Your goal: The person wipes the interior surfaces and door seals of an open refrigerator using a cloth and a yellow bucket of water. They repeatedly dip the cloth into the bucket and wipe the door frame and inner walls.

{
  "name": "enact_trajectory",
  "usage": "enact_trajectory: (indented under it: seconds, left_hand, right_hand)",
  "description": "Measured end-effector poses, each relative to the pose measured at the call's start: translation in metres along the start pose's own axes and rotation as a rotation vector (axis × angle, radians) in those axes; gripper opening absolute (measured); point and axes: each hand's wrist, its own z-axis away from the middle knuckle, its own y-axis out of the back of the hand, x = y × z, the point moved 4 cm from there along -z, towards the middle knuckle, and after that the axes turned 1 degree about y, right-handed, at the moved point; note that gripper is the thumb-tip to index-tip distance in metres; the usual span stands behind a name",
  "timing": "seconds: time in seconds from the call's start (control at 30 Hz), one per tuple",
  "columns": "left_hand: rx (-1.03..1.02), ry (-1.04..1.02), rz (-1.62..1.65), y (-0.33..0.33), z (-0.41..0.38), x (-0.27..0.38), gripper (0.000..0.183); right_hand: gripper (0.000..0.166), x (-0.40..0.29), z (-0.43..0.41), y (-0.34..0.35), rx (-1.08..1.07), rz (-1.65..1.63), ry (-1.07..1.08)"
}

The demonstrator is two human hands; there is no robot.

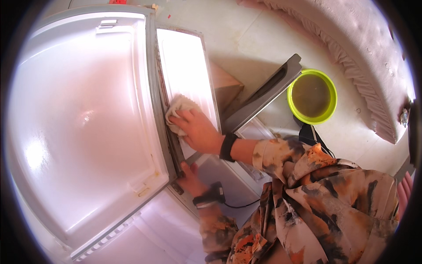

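Note:
My right hand, wearing a black wristband, presses a crumpled pale cloth onto the dirty, brown-stained rubber gasket along the edge of a narrow white appliance door. Below it, my left hand grips the near end of that same door; its fingertips are partly hidden. A dark band with a small device and a cable sits on the left wrist. Beside the narrow door stands a larger white refrigerator door, its inner face up towards me, with yellowish stains near its corner.
A lime-green bucket of murky water stands on the tiled floor beside another open door or drawer with a grey handle edge. A pink ruffled mattress lies at upper right. Fingers or toes show at the right rim; whose is unclear.

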Motion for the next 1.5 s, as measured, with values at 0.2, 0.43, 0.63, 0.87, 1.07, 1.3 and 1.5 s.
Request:
enact_trajectory:
  seconds: [0.2, 0.43, 0.63, 0.87, 1.07, 1.3, 1.5]
  left_hand:
    - [-0.018, -0.107, 0.014, 0.005, -0.01, -0.01, 0.062]
    - [0.001, -0.105, 0.013, 0.005, -0.017, -0.013, 0.056]
    - [-0.004, -0.059, 0.016, 0.013, -0.021, -0.019, 0.056]
    - [-0.017, -0.086, 0.012, -0.002, -0.011, -0.009, 0.056]
    - [-0.011, -0.089, 0.006, 0.004, -0.011, -0.009, 0.057]
    - [-0.051, -0.119, -0.031, 0.002, -0.013, -0.007, 0.059]
    - [-0.048, -0.059, -0.031, 0.012, -0.018, -0.015, 0.058]
  right_hand:
    - [0.051, 0.044, -0.101, 0.025, 0.09, -0.014, -0.18]
    - [0.054, 0.019, -0.027, 0.002, -0.022, 0.04, -0.055]
    - [0.051, -0.006, 0.024, -0.005, -0.104, -0.015, 0.015]
    - [0.056, 0.036, -0.076, 0.023, 0.035, 0.029, -0.225]
    - [0.066, 0.015, -0.03, 0.001, -0.165, 0.07, -0.29]
    - [0.061, 0.016, -0.016, 0.001, -0.074, 0.056, -0.114]
    - [0.049, 0.019, -0.031, 0.006, -0.268, -0.125, -0.181]
